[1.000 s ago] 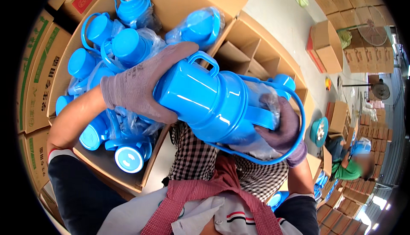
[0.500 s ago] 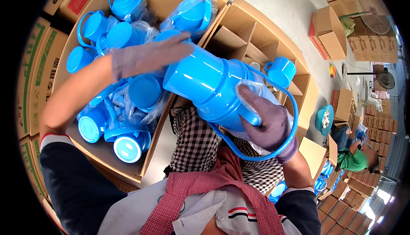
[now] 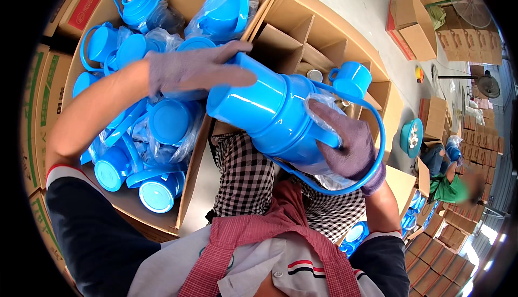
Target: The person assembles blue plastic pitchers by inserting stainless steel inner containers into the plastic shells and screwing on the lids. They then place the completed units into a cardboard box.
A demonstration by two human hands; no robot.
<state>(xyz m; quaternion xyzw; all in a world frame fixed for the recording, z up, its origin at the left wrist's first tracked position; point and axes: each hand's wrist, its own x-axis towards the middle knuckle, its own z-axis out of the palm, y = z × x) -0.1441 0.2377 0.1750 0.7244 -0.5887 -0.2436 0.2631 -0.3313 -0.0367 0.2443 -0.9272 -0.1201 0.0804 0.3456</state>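
Note:
A blue plastic thermos flask [image 3: 270, 103] lies tilted across the space above my lap, its wide smooth end toward the left. My right hand [image 3: 352, 145], in a purple-grey glove, grips its side handle, with clear plastic film around that part. A blue carrying loop [image 3: 382, 135] swings out around my right wrist. At the flask's left end is my gloved left hand [image 3: 194, 71], slightly blurred, its fingers stretched out and apart over the blue surface. Whether the fingertips press on it I cannot tell.
On the left, a large carton [image 3: 182, 205] holds several blue flasks, some in clear bags. A divided carton [image 3: 324, 14] stands beyond my flask, with a blue cup [image 3: 353, 79] on it. At right are a teal basin [image 3: 411, 138], a fan [image 3: 488, 85] and a person in green [image 3: 449, 190].
My left hand has shifted slightly right, its fingers now overlapping the flask's end. My right hand and the carrying loop have moved a little to the right.

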